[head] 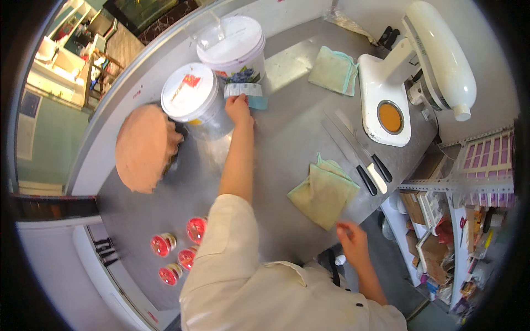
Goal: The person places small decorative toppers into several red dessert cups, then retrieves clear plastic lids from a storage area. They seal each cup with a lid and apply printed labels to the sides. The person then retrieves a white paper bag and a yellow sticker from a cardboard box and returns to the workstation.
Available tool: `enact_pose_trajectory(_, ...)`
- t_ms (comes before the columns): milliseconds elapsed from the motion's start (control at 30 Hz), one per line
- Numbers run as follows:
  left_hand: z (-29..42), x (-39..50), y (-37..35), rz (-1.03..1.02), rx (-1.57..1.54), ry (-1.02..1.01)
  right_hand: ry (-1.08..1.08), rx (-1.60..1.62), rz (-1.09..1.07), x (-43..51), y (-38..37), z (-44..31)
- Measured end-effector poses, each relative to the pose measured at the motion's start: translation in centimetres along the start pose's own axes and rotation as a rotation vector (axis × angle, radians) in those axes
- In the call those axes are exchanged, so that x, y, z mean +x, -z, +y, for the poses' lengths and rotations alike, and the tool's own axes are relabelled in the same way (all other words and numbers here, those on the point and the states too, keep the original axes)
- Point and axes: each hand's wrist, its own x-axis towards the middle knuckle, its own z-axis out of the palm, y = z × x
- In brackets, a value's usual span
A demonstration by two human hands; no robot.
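Note:
My left hand [239, 109] is stretched out over the steel worktable, its fingers closed on a light-blue flat piece [258, 103]. Just behind it stands a large lidded plastic bucket [232, 45] with berries pictured on its side. A second white-lidded bucket [189, 92] is close by on the left. My right hand [354, 243] hangs by the table's front edge, fingers loosely curled and apart, with nothing visible in it. Nearest to that hand lies a folded green-edged cloth [324, 194].
Several knives [366, 173] lie near a white stand mixer [385, 103]. Another folded cloth [333, 71] is beside the mixer. A peach-coloured ruffled-edge object [140, 151] and several red-topped cups [163, 245] occupy the left. Loaded shelves [434, 244] stand at right.

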Motion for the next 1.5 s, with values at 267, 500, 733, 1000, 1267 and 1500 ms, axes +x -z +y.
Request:
enact_pose_trajectory(267, 12.7, -22.9, 9.6, -0.599, 0.204, -0.156, 0.428, 0.092, -0.203, 9.5, -4.1, -13.2)
enact_pose_trajectory(500, 18.0, -35.6, 16.4, -0.474, 0.595, -0.446, 0.125, 0.518, -0.998, 4.4, -8.0, -14.6)
enact_pose_trajectory(733, 12.9, -43.8, 21.6, 0.008, 0.977, -0.822, -0.173, 0.539, -1.074, -0.5, -10.7, -8.4)
enact_pose_trajectory(1000, 8.5, -44.8, 28.0, 0.084, 1.133, -1.093, -0.485, 0.626, -0.864, -6.0, -13.8, -3.6)
enact_pose_trajectory(1267, 7.3, -45.3, 34.6, -0.004, 0.738, -0.568, -0.441, 0.654, -0.935, -8.0, -18.8, -0.2)
enact_pose_trajectory(1500, 5.8, -44.9, 35.9, 0.035, 1.047, -0.911, -0.573, 0.318, -0.886, -7.0, -19.3, -0.4)
